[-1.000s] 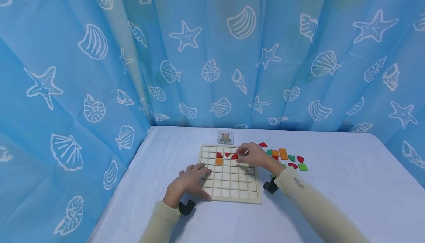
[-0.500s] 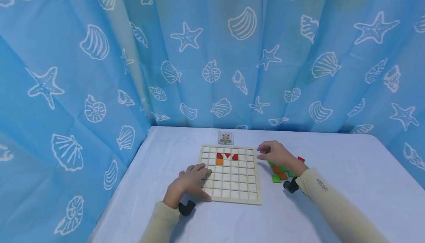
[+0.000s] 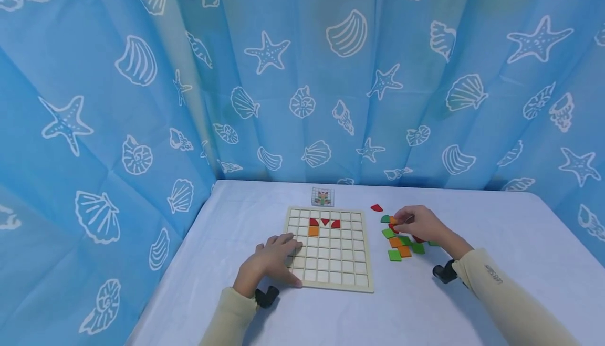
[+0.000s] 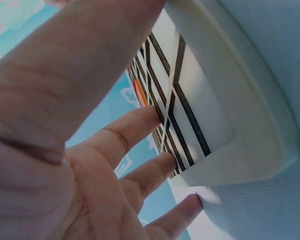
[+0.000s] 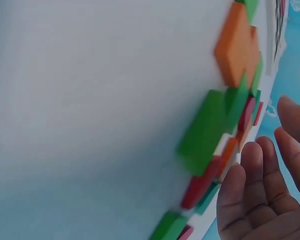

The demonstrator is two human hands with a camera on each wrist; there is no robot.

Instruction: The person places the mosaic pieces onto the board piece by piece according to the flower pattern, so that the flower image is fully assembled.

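Blue curtains printed with white shells and starfish are hanging behind a table covered with white cloth. On it, a square pale board divided into white cells is lying flat before the person. The left hand is spreading its fingers over the board's near left corner, thumb resting at the near edge, probably for keeping the frame from sliding. Two red tiles with one curved side, a red triangular tile between them and an orange square tile are sitting in cells. Just beyond the far edge, a small gridded card with a coloured figure is facing the person, perhaps for easy looking. Loose red, orange and green flat tiles are lying right of the board, seemingly within comfortable reach of the right hand, which is hovering over them, fingers gently bent and thumb apart; no tile is showing in its grasp.
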